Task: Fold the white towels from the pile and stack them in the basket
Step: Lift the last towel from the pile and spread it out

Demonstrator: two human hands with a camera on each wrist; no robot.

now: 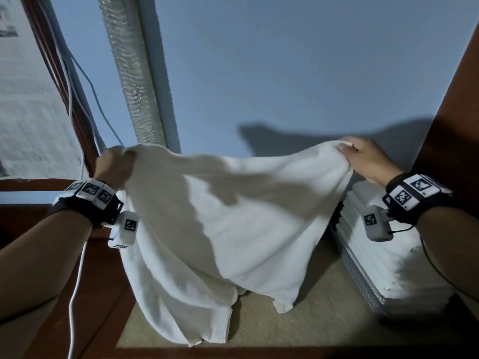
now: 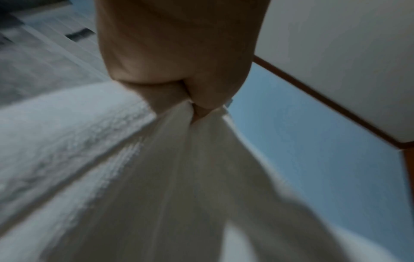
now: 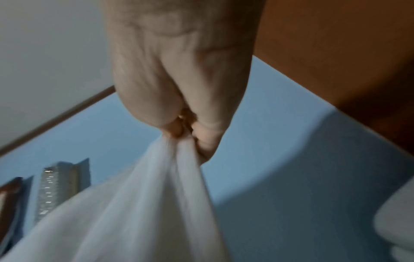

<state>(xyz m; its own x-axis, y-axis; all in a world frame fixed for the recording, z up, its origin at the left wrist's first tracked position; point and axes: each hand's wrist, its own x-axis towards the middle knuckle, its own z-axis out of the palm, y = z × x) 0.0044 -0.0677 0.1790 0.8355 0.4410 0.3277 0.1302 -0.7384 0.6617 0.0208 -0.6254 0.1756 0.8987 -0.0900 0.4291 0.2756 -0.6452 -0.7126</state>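
A white towel (image 1: 233,229) is held spread in the air w/ its lower edge draped onto the beige surface (image 1: 298,330). Folded towels (image 1: 388,260) are stacked in the basket (image 1: 363,283) at right. One top corner is pinched by the left hand (image 1: 114,167), the other by the right hand (image 1: 368,159).

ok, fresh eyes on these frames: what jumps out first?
The big white towel spread mid-frame, held up by its top corners: the left hand grips one, the right hand pinches the other. Its lower edge drapes onto the beige surface. At right, under the right wrist, a stack of folded towels sits in the basket.
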